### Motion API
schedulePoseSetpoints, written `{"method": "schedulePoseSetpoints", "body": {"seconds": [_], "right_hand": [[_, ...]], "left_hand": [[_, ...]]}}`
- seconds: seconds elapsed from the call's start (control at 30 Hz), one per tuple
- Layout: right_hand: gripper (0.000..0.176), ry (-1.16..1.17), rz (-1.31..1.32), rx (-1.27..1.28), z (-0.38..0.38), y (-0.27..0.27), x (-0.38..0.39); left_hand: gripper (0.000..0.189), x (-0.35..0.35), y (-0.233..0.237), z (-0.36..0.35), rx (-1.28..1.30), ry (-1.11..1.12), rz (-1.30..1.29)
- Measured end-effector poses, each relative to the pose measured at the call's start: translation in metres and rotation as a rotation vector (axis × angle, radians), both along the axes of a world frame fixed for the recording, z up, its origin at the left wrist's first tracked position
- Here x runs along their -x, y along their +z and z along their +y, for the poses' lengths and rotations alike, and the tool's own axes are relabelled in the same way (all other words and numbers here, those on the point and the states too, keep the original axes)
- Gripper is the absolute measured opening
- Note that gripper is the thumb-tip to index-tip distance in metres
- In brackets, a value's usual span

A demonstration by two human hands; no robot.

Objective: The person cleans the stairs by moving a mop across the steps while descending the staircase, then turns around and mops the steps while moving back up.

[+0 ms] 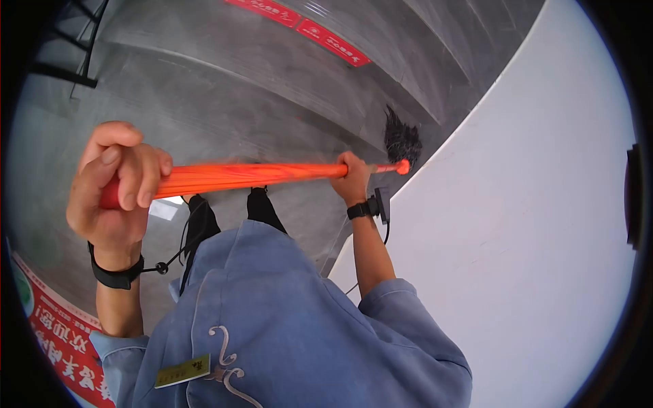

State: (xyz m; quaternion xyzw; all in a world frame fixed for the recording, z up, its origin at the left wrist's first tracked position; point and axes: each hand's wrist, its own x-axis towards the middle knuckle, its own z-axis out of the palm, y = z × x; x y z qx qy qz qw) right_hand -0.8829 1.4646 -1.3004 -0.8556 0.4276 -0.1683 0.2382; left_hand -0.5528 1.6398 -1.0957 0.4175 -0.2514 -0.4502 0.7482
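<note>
A mop with an orange handle [252, 178] stretches across the view, from near the camera on the left to the floor on the right. My left hand [117, 178] is closed round its red top end, the fingers curled over it. Farther down the handle, my right hand [352, 178] grips it with the fingers wrapped round. Beyond that hand, the dark stringy mop head [403, 139] lies on the grey step, close to the white wall. An orange knob shows at the handle's lower end.
Wide grey steps [224, 102] curve across the top, with red sign strips [333, 42] on one edge. A white wall [517, 217] borders the right side. A black metal railing [85, 47] stands upper left; a red printed mat [61, 333] lies lower left.
</note>
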Motion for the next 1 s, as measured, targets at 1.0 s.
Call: {"method": "schedulePoseSetpoints", "body": {"seconds": [1.0], "right_hand": [[0.019, 0.252, 0.064, 0.139, -0.050, -0.087, -0.124]], "left_hand": [[0.016, -0.074, -0.069, 0.094, 0.016, 0.399, -0.014]]}}
